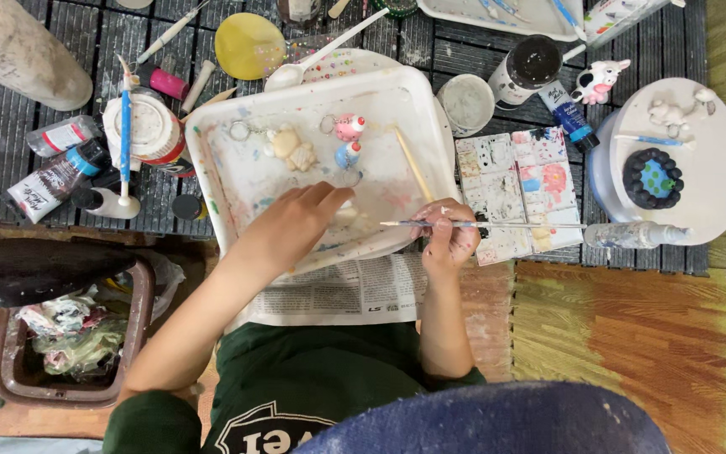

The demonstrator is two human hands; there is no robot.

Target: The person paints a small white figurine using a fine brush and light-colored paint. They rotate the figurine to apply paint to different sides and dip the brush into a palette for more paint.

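My left hand [300, 220] reaches over a white paint-stained tray [237, 118], its fingers closed on a small pale clay figure [348, 216]. A thin paintbrush [497, 224] lies sideways in my right hand [449, 238], its tip pointing left toward the figure. In the tray lie a cream clay figure [293, 149], a pink figure [349, 127] and a blue and white one [347, 155], with keyrings attached. A wooden stick [413, 163] leans on the tray's right side.
A paint-smeared palette [516, 189] sits right of the tray. Paint bottles [54, 178], a cup [465, 103], a yellow disc [249, 45] and brushes crowd the dark table. A round white stand [699, 168] holds a dark blue piece. A bin of rags [73, 336] stands lower left.
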